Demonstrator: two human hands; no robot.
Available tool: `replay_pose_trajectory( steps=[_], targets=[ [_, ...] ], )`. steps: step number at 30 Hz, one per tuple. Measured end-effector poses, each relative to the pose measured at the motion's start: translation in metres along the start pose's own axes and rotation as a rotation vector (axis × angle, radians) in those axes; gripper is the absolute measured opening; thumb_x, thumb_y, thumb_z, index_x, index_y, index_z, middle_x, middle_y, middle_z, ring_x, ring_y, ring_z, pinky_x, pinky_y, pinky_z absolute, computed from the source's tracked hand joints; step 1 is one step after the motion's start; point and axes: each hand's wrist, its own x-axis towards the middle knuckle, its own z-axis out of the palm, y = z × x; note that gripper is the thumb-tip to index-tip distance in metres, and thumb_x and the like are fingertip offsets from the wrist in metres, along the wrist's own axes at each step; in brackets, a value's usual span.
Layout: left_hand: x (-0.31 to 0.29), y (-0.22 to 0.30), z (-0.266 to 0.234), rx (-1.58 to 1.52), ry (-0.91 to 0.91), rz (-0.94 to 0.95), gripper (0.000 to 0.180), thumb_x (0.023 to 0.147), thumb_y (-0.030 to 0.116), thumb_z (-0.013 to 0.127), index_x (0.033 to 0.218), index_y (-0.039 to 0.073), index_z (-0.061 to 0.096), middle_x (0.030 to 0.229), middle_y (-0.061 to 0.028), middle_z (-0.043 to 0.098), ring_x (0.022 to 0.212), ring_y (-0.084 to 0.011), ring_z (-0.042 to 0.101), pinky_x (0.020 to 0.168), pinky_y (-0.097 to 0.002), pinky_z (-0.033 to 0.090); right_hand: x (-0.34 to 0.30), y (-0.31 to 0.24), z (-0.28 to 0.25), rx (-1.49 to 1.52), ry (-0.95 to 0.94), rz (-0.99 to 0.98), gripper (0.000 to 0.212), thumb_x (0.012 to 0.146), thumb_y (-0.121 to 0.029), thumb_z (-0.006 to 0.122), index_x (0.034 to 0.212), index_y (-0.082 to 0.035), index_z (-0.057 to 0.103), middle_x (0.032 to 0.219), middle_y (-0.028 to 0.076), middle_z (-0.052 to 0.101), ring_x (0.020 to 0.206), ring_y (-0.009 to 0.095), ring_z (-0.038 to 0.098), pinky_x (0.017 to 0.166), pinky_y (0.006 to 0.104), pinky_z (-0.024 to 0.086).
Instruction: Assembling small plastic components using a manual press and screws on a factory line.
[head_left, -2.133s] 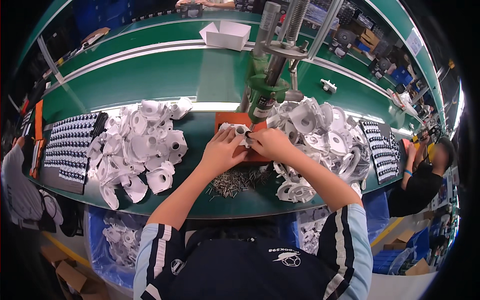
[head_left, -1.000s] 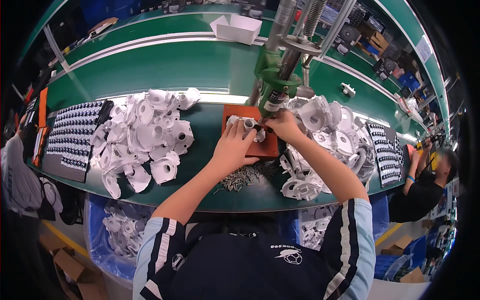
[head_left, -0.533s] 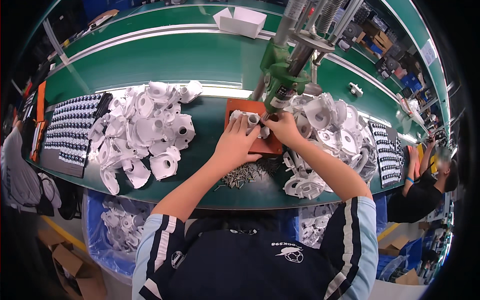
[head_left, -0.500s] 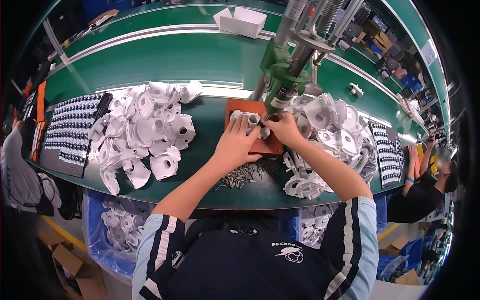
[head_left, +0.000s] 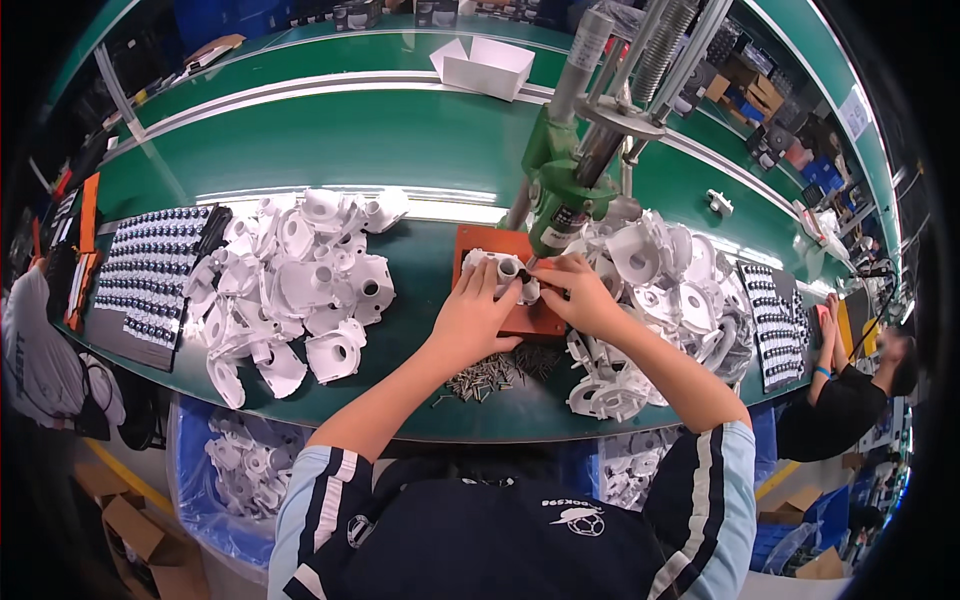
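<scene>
Close by white part (head_left: 507, 269), green press (head_left: 566, 203).

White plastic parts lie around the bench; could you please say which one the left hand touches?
The white part on the red block, beneath the left hand; the others visible lie off that block, most in heaps.

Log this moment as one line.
left hand: on white part | right hand: at its right, near press | orange block: under part | metal pins: loose pile
</scene>
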Motion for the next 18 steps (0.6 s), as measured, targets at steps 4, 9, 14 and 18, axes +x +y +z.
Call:
replay_pose_trajectory(
  steps=[4,9,14,18],
  targets=[
    [0.0,0.0,0.0,-0.003,-0.023,0.004,0.081,0.057,0.04,0.079,0.124,0.006,0.046,0.125,-0.03,0.042,0.118,-0.0404,0.043,0.103,-0.0458,0.033,-0.005,-0.009,0.005,-0.335,-0.097,-0.064,0.036,0.077,-0.015,0.06,0.112,-0.007,0.06,0.112,0.015,0.056,0.104,0.032,0.049,0.089,0.0436,0.041],
    [0.001,-0.002,0.0,-0.087,-0.022,-0.015,0.076,0.055,0.035,0.08,0.115,0.002,0.047,0.125,-0.0301,0.042,0.12,-0.0417,0.041,0.104,-0.0469,0.032,-0.008,-0.022,0.0,-0.366,-0.025,-0.121,0.035,0.076,-0.017,0.061,0.11,-0.009,0.061,0.109,0.012,0.057,0.101,0.033,0.05,0.086,0.0451,0.041],
    [0.0,-0.003,0.0,-0.074,-0.006,0.007,0.069,0.056,0.035,0.081,0.107,0.002,0.048,0.125,-0.0304,0.042,0.12,-0.042,0.042,0.104,-0.0471,0.032,-0.021,-0.019,-0.065,-0.408,-0.083,-0.054,0.016,0.071,-0.01,0.064,0.086,-0.006,0.063,0.086,0.009,0.061,0.084,0.03,0.057,0.074,0.0394,0.045],
    [0.001,-0.002,-0.002,-0.045,-0.005,0.019,0.062,0.056,0.036,0.081,0.101,0.004,0.051,0.125,-0.0301,0.043,0.118,-0.0411,0.044,0.103,-0.0457,0.033,-0.001,0.009,-0.146,-0.438,0.509,0.348,0.009,0.08,-0.011,0.055,0.081,-0.007,0.063,0.073,0.008,0.062,0.067,0.023,0.059,0.062,0.0318,0.045]
  ],
)
